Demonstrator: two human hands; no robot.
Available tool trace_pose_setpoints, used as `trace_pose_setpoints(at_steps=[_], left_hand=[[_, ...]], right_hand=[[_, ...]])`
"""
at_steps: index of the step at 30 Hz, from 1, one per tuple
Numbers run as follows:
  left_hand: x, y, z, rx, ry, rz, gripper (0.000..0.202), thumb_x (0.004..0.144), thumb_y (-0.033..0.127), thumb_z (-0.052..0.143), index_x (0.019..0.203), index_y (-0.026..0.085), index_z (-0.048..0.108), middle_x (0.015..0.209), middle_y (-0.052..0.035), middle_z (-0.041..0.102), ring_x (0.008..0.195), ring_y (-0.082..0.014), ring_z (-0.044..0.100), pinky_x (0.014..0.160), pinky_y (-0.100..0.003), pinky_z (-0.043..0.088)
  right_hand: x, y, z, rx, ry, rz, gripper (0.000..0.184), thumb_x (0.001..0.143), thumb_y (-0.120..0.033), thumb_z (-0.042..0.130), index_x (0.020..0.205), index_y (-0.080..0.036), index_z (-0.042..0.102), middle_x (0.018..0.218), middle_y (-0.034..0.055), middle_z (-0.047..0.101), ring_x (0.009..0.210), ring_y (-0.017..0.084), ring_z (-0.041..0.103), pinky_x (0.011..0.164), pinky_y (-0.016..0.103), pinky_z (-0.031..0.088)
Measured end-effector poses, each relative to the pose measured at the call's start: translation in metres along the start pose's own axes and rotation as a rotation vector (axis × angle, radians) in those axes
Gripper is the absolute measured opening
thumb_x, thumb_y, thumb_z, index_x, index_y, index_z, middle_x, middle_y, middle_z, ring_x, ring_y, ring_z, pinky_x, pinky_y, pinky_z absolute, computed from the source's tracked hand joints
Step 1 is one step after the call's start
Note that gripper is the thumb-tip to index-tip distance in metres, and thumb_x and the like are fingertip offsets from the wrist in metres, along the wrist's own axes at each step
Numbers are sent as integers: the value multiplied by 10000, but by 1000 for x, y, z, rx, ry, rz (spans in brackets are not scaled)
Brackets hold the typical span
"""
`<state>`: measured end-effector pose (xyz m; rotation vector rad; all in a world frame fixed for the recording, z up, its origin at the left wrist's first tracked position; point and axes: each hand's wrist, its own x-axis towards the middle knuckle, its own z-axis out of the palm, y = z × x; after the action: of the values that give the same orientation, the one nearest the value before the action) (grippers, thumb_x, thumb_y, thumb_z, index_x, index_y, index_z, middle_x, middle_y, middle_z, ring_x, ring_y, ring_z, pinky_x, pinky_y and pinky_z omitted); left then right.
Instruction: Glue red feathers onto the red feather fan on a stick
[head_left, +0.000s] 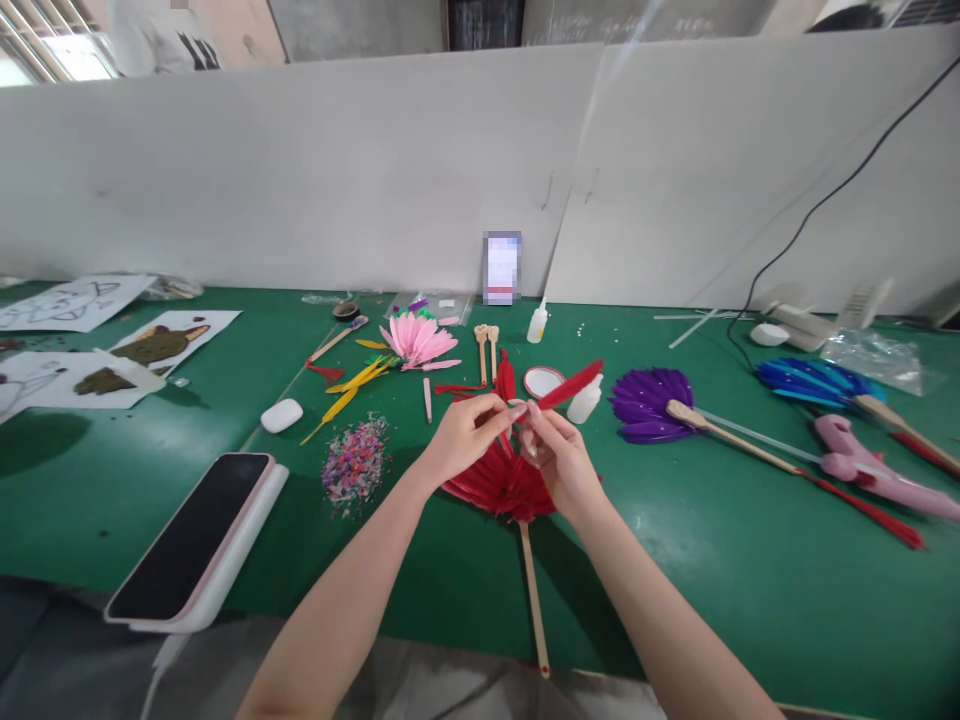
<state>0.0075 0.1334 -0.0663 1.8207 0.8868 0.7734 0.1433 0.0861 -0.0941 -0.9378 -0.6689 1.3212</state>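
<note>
My left hand (pixel 466 433) and my right hand (pixel 556 455) meet above a red feather fan (pixel 499 487) that lies on the green table (pixel 720 560), its wooden stick (pixel 534 600) pointing toward me. Both hands pinch the quill end of a single red feather (pixel 571 385), which slants up to the right. More loose red feathers (pixel 504 378) lie just behind the hands. A small white glue bottle (pixel 584 400) and a round white lid (pixel 542 381) sit right behind the feather.
A purple feather fan (pixel 649 403), a blue one (pixel 814 384) and a pink glue gun (pixel 870 465) lie to the right. On the left are a phone (pixel 191 535), a white earbud case (pixel 282 415), a confetti pile (pixel 355 460), yellow feathers (pixel 352 385) and a pink fan (pixel 417 341).
</note>
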Motion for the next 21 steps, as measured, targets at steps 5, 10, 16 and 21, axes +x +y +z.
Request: trace_pose_setpoints(at_steps=[5,10,16,21], left_hand=[[-1,1,-6,40,-29,-21,331,838,442,512,649,170,527,441,69,411,389,-69,389,435,-199,299],[-1,-3,-10,56,-5,-39,330,848,456,501,674,177,529,434,71,429,388,-78,421,460,-204,332],[3,-9,-5,22,187,-2,261,841,441,523,842,188,588,566,42,548,473,-100,526,527,-215,417],[4,-8,0,182,257,84,243,822,416,563,852,190,649,714,-10,573,629,-124,533,603,-231,434]], right_hand=[[3,-7,-6,-151,19,-119,384,776,-546,571,782,-169,644,544,-27,533,426,79,431,388,211,327],[5,-12,-12,-368,65,-255,277,760,-441,643,776,-167,682,525,-9,597,409,102,478,418,242,373],[3,-9,-11,-637,116,-332,315,782,-417,621,583,-174,638,462,11,588,410,146,537,458,278,439],[-1,-7,-6,-569,86,-324,287,800,-399,608,611,-184,616,461,1,597,385,137,532,432,265,441]])
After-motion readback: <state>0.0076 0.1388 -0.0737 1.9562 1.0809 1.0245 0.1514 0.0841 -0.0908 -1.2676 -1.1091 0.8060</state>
